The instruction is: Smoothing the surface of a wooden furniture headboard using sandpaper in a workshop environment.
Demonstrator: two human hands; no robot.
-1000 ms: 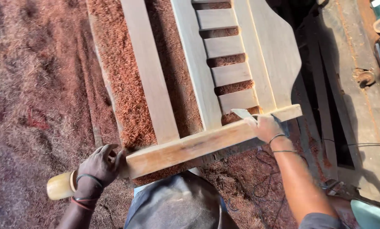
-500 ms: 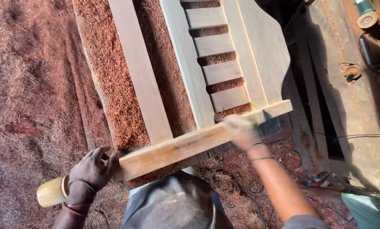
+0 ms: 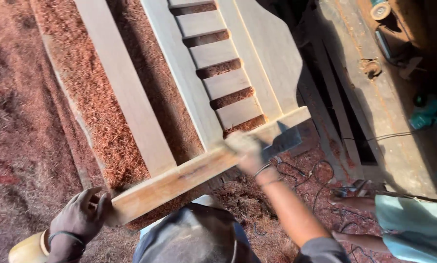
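A long pale wooden rail [image 3: 179,180] lies slanted across the near end of a slatted wooden frame [image 3: 228,83]. My left hand [image 3: 79,221], in a dark glove, holds the rail's lower left end, fingers spread against it. My right hand [image 3: 245,151] is blurred with motion on top of the rail, right of its middle. It presses a grey sheet of sandpaper [image 3: 282,141] against the wood. My head and shoulders fill the bottom centre.
Reddish sawdust [image 3: 33,122] covers the floor to the left and under the frame. Thin cables [image 3: 301,175] trail by my right forearm. Another person's hand [image 3: 355,202] and light teal sleeve [image 3: 413,219] are at lower right. A worn bench [image 3: 374,73] with a teal power tool [image 3: 425,114] runs along the right.
My right hand has slid the sandpaper leftward along the rail, from near its right end toward the middle. My left hand stays on the left end.
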